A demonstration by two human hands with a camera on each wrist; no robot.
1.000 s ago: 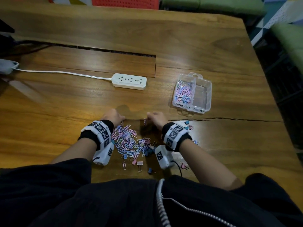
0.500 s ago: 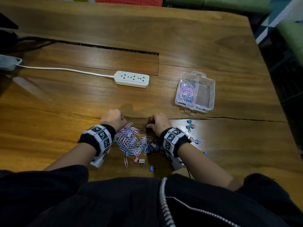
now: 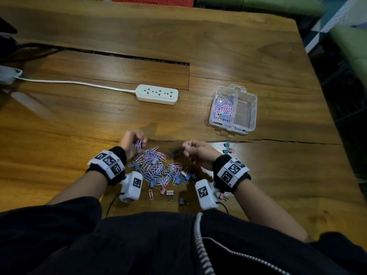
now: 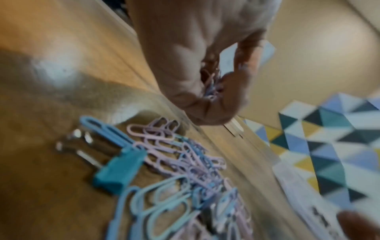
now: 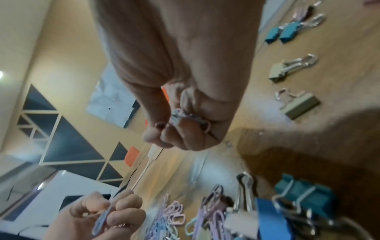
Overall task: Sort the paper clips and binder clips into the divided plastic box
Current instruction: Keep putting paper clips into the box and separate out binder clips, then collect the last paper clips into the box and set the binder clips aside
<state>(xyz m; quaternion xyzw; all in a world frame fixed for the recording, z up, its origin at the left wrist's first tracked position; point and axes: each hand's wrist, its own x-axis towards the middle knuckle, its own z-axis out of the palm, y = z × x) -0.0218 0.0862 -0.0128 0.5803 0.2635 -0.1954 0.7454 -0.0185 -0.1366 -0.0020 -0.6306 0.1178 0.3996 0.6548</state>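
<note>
Lifted off the table since a second ago, both fists | left hand point(image 3: 132, 142) clutching paper clips point(image 3: 138, 144), right hand point(image 3: 195, 150) too, seemingly | step: gathering | next: carry to divided plastic box point(image 3: 233, 111), left compartment.

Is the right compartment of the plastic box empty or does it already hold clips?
Empty. The right compartment shows only clear bottom; the paper clips lie in the left one.
</note>
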